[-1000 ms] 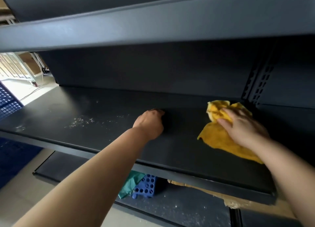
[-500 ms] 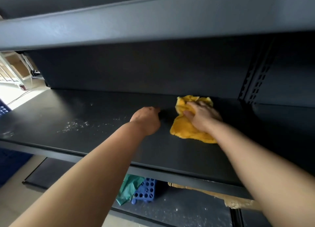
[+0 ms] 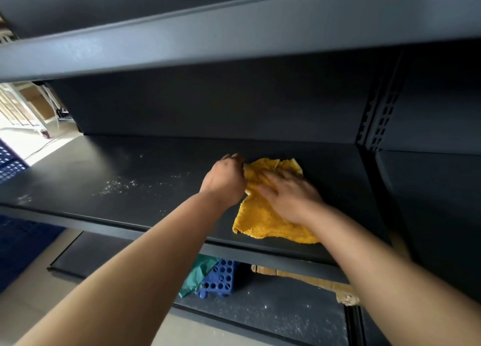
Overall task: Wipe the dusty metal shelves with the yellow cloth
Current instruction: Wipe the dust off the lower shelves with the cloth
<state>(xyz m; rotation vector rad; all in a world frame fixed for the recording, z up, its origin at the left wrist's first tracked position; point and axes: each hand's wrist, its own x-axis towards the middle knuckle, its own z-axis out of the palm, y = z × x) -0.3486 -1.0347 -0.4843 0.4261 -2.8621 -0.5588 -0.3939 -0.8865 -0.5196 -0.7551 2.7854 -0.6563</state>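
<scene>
Far to the left of the hands, a blue perforated crate (image 3: 10, 163) and a sunlit floor show past the shelf's end. Between that end and the left hand, the dark metal shelf (image 3: 86, 189) lies open, with pale dust specks (image 3: 117, 187) scattered on it. The left hand (image 3: 223, 181) rests knuckles-up on the shelf with its fingers curled under. Its fingertips are against the left edge of the yellow cloth (image 3: 260, 215), but whether they pinch that edge cannot be told. Just right of it, the right hand (image 3: 289, 197) lies flat on the cloth, fingers straight and spread, pressing it down without clasping it. The cloth is crumpled under that palm, its near hem close to the shelf's front lip. Right of this hand, dark shelf runs to a slotted upright (image 3: 377, 116). Overhead hangs the upper shelf (image 3: 234, 33). Beneath the hands, the speckled lower shelf (image 3: 273, 319) carries green crumpled material (image 3: 197, 273), a blue holed rack (image 3: 218, 280) and torn cardboard (image 3: 307, 278).
</scene>
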